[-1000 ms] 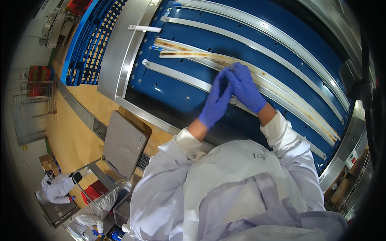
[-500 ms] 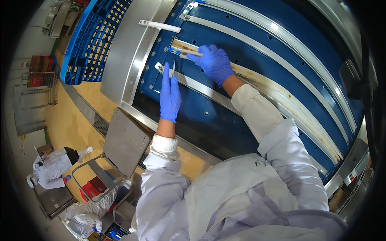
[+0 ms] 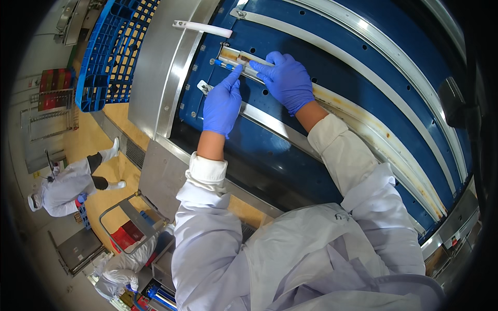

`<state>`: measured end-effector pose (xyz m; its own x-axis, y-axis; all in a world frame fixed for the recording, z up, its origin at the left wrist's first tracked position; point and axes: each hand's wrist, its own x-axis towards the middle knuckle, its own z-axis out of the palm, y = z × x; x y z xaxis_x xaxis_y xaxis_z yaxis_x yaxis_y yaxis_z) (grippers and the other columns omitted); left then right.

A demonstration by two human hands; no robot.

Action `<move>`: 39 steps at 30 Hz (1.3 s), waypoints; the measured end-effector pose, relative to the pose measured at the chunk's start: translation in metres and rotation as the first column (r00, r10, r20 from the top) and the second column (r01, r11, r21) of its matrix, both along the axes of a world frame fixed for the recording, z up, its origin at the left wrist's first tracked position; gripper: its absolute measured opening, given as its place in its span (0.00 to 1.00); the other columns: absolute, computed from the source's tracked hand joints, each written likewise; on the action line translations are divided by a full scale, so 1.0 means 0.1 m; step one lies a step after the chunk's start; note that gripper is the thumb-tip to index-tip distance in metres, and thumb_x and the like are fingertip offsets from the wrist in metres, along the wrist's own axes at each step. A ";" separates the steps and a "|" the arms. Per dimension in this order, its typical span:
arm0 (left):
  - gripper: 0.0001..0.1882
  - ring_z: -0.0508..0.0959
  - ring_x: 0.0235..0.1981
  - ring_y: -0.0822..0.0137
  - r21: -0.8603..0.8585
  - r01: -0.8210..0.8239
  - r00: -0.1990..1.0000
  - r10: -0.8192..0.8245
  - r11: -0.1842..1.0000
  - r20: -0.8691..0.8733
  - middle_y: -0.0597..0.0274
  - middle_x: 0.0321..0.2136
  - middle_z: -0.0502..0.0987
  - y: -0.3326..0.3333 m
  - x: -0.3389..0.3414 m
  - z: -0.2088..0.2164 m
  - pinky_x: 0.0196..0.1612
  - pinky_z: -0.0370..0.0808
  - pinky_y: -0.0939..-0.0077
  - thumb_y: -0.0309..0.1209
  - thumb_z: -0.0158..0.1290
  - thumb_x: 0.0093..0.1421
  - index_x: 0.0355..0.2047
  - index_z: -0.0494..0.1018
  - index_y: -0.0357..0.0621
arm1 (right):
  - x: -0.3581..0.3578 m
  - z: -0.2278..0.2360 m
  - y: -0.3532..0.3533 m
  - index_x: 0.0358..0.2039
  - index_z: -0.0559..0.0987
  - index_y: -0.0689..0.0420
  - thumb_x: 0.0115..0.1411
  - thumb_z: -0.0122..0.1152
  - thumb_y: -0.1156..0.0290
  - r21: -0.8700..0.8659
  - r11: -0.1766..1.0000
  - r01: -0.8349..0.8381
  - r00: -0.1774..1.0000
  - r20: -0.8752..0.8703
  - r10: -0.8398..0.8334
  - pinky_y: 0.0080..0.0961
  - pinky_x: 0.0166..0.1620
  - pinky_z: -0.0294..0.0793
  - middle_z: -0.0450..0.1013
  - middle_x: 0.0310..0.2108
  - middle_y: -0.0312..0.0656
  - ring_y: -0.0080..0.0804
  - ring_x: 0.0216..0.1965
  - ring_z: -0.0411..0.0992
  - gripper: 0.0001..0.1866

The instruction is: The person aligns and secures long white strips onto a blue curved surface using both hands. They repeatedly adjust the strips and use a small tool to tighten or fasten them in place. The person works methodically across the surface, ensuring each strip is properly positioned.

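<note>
My left hand (image 3: 222,109), in a blue glove, has its index finger stretched out, with the fingertip touching the end of a long pale rail (image 3: 363,124). That rail has brown, rusty-looking stains and lies across a blue panel (image 3: 282,150). My right hand (image 3: 285,83), also blue-gloved, has its fingers closed on a narrow pale strip (image 3: 258,63) at the same rail end; its palm hides part of the strip. A small blue piece (image 3: 224,64) sits just left of my left fingertip. Below it is the end of another metal strip (image 3: 205,86).
More curved metal rails (image 3: 337,46) cross the panel farther right. A white bar (image 3: 202,28) rests by the steel edge (image 3: 161,67). A blue plastic crate (image 3: 98,67) stands at the far left. Two people in white coats (image 3: 70,186) are at lower left, near a cart (image 3: 127,223).
My left hand has moved up and right, bringing its index finger onto the rail end. My right hand has shifted slightly right and down. A person at left has changed position.
</note>
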<state>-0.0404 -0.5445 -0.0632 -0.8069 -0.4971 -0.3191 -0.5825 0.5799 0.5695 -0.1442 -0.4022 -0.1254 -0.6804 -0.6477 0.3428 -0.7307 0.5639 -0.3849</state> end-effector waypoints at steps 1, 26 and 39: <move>0.19 0.81 0.44 0.61 -0.011 0.010 0.999 -0.010 1.000 -0.054 0.46 0.46 0.79 -0.03 0.01 -0.03 0.48 0.73 0.72 0.36 0.46 0.69 0.60 0.71 0.63 | 0.00 0.01 0.00 0.48 0.81 0.31 0.58 0.61 0.64 0.003 1.000 0.003 1.000 0.006 -0.003 0.36 0.37 0.75 0.72 0.39 0.36 0.39 0.37 0.72 0.17; 0.20 0.77 0.51 0.66 0.315 0.069 0.989 -0.024 0.947 -0.143 0.50 0.51 0.78 -0.41 -0.06 -0.17 0.56 0.70 0.75 0.34 0.47 0.69 0.60 0.72 0.54 | 0.02 0.05 0.01 0.46 0.84 0.35 0.57 0.64 0.63 -0.079 0.997 -0.020 1.000 -0.006 0.019 0.34 0.39 0.75 0.73 0.36 0.37 0.37 0.35 0.72 0.15; 0.19 0.72 0.54 0.72 0.423 0.045 0.998 -0.025 0.905 -0.055 0.55 0.54 0.76 -0.38 -0.09 -0.03 0.59 0.66 0.78 0.30 0.47 0.69 0.60 0.72 0.49 | 0.00 0.04 0.03 0.40 0.84 0.39 0.60 0.60 0.62 -0.096 0.995 -0.015 1.000 0.011 0.016 0.36 0.38 0.75 0.72 0.35 0.36 0.38 0.36 0.72 0.10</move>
<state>-0.0494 -0.5821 -0.0667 -0.8405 -0.2943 -0.4549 -0.5328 0.2969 0.7925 -0.1438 -0.3990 -0.1219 -0.6751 -0.6225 0.3958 -0.7339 0.5126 -0.4457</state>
